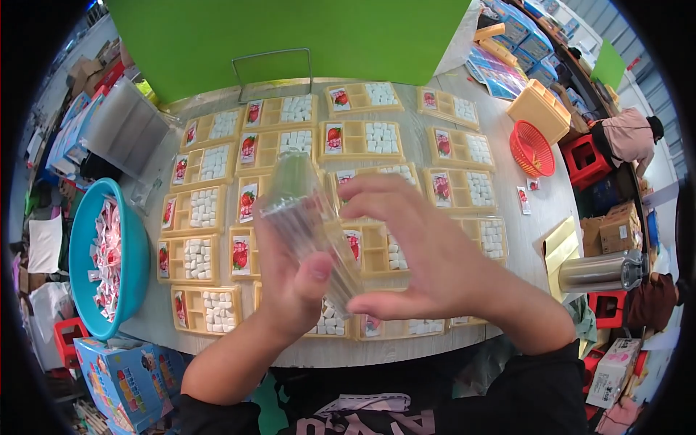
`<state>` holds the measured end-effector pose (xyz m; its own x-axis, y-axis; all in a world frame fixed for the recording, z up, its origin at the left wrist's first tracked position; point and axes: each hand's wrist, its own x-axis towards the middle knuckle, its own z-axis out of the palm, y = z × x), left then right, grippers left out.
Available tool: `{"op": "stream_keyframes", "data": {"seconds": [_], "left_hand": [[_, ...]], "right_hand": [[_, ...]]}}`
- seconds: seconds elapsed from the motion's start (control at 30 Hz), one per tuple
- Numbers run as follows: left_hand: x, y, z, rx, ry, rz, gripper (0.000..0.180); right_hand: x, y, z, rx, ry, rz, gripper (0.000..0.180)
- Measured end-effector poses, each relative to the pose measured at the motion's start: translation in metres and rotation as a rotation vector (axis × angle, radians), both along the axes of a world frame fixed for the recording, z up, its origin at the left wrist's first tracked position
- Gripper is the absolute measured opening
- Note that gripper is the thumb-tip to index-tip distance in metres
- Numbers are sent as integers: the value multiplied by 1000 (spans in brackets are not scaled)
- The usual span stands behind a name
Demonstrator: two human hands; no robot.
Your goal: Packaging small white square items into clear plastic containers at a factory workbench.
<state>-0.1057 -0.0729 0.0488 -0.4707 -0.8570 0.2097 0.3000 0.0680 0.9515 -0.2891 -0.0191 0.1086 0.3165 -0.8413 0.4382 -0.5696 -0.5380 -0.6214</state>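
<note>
My left hand [290, 283] is closed around a stack of clear plastic trays or lids [301, 210], held tilted over the middle of the table. To its right, my right hand [417, 254] is open in a curve, fingers and thumb apart. Its thumb tip is beside the stack's lower end; I cannot tell whether it touches. Under both hands lie rows of cream compartment trays [373, 154]. Uncovered ones hold a strawberry-printed sachet [333, 139] at the left and white marshmallow-like pieces [382, 138] at the right. My hands and the stack hide several middle trays.
A turquoise basin [138, 268] of pink-and-white sachets stands at the left. Clear plastic sheets [123, 127] lean behind it. At right are a red basket [533, 148], stacked cream trays [540, 110] and a metal cylinder [598, 273]. A green panel [290, 36] borders the table's back.
</note>
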Motion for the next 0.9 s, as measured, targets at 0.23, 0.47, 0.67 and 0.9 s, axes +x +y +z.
{"op": "stream_keyframes", "data": {"seconds": [0.23,0.47,0.67,0.9], "left_hand": [[-4,7,8,-9,59,-25,85],[-1,4,7,-98,-24,-1,83],[-1,6,11,19,8,-6,81],[-1,3,6,-38,-35,53,80]], "right_hand": [[2,1,-10,273,-196,35,56],[4,4,-8,227,-117,16,52],[5,6,-5,236,-92,11,52],[9,7,-5,227,-70,-9,44]]}}
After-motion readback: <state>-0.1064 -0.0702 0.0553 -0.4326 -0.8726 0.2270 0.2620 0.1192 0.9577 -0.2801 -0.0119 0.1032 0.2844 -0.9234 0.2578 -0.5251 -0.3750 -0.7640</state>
